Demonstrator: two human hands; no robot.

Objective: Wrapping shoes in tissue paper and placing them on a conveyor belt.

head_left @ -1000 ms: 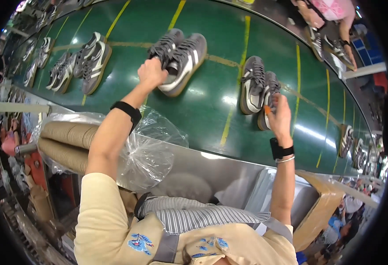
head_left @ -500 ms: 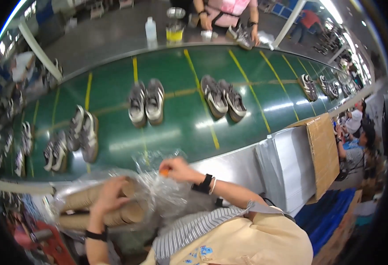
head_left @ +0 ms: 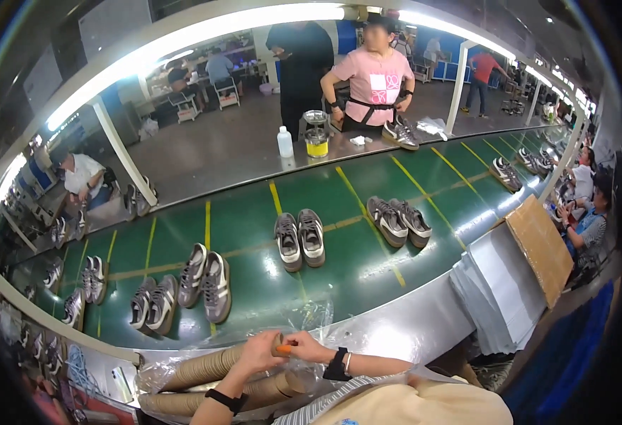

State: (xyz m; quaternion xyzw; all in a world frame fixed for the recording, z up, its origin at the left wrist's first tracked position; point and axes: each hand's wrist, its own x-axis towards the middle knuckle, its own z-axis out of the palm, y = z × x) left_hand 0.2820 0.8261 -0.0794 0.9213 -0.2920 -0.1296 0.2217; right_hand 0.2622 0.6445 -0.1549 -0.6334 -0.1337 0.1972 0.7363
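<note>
Cones [head_left: 215,365] lie stacked in a clear bag [head_left: 183,382] below the belt [head_left: 254,212]. Both hands meet at the stack's end: left hand [head_left: 260,352] gripping it, right hand [head_left: 309,347] fingers pinching something orange. Next, probably freeing one cone cleanly.

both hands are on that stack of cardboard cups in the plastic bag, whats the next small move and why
Probably pull the end cup free of the stack of cardboard cups. The left hand and right hand meet at its open end, fingers pinching the rim, while the clear plastic bag lies open around it.
</note>
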